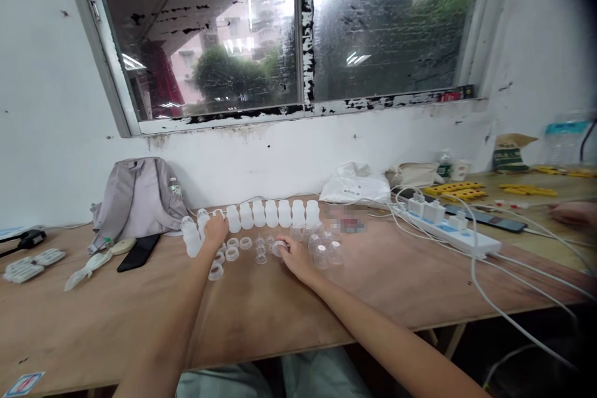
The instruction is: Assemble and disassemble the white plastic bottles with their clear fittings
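Observation:
Several white bottles (259,214) stand in a row at the back of the brown table (261,317). My left hand (216,230) is closed around one bottle near the row's left end, and the fingers partly hide it. In front of the row lie several white rings (232,254) and small clear nipples (260,255). My right hand (295,255) pinches a white ring (278,249) beside the nipples. Several clear domed caps (321,256) stand just to the right of my right hand.
A grey backpack (140,199) and black phone (138,252) are at the left. A white bag (355,186) lies against the wall. At the right are a power strip (452,231) with loose cables, yellow parts (454,189) and another person's blurred hand (576,212).

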Tool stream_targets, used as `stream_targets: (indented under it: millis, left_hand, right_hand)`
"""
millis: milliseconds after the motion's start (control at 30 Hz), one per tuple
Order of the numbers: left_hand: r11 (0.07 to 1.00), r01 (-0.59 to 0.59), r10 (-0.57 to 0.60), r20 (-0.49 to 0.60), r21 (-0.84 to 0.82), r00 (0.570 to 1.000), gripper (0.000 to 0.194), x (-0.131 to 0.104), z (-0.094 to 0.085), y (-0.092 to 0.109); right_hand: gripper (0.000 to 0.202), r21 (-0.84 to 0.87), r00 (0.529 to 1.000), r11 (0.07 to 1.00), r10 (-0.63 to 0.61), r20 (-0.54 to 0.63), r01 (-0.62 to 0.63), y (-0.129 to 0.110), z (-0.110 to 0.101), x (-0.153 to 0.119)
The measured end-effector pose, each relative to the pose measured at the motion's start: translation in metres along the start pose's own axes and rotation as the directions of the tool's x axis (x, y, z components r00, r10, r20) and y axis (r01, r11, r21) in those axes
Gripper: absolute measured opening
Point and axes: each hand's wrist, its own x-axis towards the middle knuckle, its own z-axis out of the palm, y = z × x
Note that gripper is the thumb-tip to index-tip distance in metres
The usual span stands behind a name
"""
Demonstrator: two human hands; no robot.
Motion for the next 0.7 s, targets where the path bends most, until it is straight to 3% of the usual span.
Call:
stream_targets:
  millis: [133,200,300,367,467,567,600,700]
  left_hand:
    - [0.998,-0.055,0.054,-0.018,-0.01,0.998,0.023,-0.007,-0.005,0.002]
    - [0.991,-0.124,0.117,-0.128,-0.049,0.985,0.02,-0.018,-0.011,0.006]
    - [0.913,-0.355,0.26,-0.385,-0.199,0.885,0.016,-0.042,-0.02,0.014]
    - [0.805,-0.505,0.34,-0.456,-0.311,0.822,0.013,-0.06,-0.024,0.018]
    - [0.659,-0.619,0.484,-0.389,-0.427,0.784,0.012,-0.084,-0.023,0.025]
    - [0.56,-0.649,0.595,-0.295,-0.515,0.747,0.013,-0.098,-0.016,0.032]
    - [0.544,-0.629,0.589,-0.281,-0.556,0.757,0.016,-0.101,-0.012,0.035]
    - [0.526,-0.484,0.504,-0.201,-0.699,0.84,0.037,-0.106,0.0,0.042]
  right_hand:
    - [0.031,0.031,0.999,0.999,0.027,0.021,-0.028,-0.001,-0.001,-0.001]
    - [0.038,0.059,0.999,0.998,0.029,0.027,-0.031,-0.002,-0.003,-0.002]
    - [0.048,0.161,0.999,0.987,0.027,0.025,-0.03,0.0,-0.002,-0.001]
    - [0.049,0.233,0.999,0.972,0.035,0.011,-0.036,0.004,0.0,0.002]
    - [0.048,0.3,0.999,0.954,0.037,-0.023,-0.028,0.013,0.005,0.006]
    - [0.048,0.344,0.998,0.939,0.026,-0.062,-0.004,0.017,0.008,0.008]
    - [0.047,0.353,0.997,0.936,0.019,-0.07,0.007,0.017,0.008,0.008]
    - [0.046,0.352,0.996,0.935,-0.009,-0.089,0.04,0.014,0.006,0.006]
